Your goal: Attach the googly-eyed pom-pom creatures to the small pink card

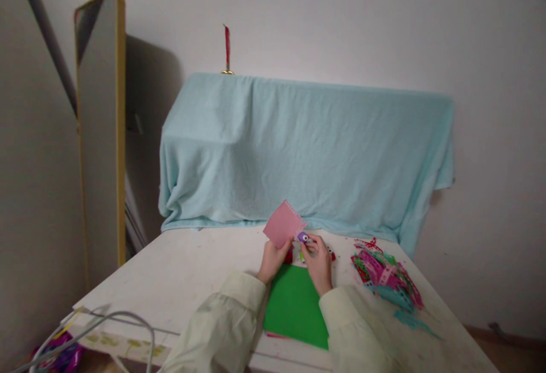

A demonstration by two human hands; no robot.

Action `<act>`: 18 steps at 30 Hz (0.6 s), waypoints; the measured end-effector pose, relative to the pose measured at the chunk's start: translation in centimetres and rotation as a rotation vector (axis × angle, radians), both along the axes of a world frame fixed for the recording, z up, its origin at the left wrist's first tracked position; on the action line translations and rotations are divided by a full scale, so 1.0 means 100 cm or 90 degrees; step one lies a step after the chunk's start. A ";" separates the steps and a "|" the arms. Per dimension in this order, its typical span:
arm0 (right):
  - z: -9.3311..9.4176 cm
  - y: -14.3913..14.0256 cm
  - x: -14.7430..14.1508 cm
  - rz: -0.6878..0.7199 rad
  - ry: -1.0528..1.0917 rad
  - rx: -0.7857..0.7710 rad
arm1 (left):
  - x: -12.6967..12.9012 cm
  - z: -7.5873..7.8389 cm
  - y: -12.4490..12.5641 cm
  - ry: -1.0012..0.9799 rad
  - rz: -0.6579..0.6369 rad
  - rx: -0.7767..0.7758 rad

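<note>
Fingers busy on both sides! My left hand (273, 260) had the pink sheet (282, 226) pinched at its lower corner, and up it stood on the slant, tilted above the table, a row of small pale marks running along its upper right edge. Over to my right hand (318, 262): thumb and fingers gripped a small purple craft punch (302, 237) with a round pale spot, right at the sheet's right-hand corner! Whether I was squeezing it, I couldn't tell.

Just below, between my wrists, lay a green sheet (296, 307) on top of a stack, a reddish edge peeking out underneath. Behind it, partly covered by my hands, sat something red (289, 256), too small to make out. Pale green sleeves (226, 313) framed the action, and out to the right, what a tangle: a heap of perforated strips (386, 273) in pink, red, green and turquoise on the white table (205, 270)!

Farther out, a light blue cloth (307, 145) hung in folds along the back, a gold-framed mirror (98, 134) leaned at the left, and a grey cable (128, 314) looped over the near left corner.
</note>
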State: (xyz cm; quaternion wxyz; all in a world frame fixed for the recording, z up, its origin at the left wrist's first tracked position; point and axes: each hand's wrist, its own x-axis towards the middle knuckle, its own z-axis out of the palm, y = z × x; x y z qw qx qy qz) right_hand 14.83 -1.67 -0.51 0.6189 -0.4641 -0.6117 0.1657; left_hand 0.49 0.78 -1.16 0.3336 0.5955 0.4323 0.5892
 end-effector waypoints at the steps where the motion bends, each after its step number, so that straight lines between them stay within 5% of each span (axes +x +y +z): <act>1: 0.001 -0.001 0.000 -0.002 -0.003 0.001 | 0.000 -0.001 0.001 0.005 0.004 0.000; 18: 0.006 -0.004 -0.002 -0.006 -0.033 0.013 | -0.001 0.003 -0.003 0.011 -0.026 0.007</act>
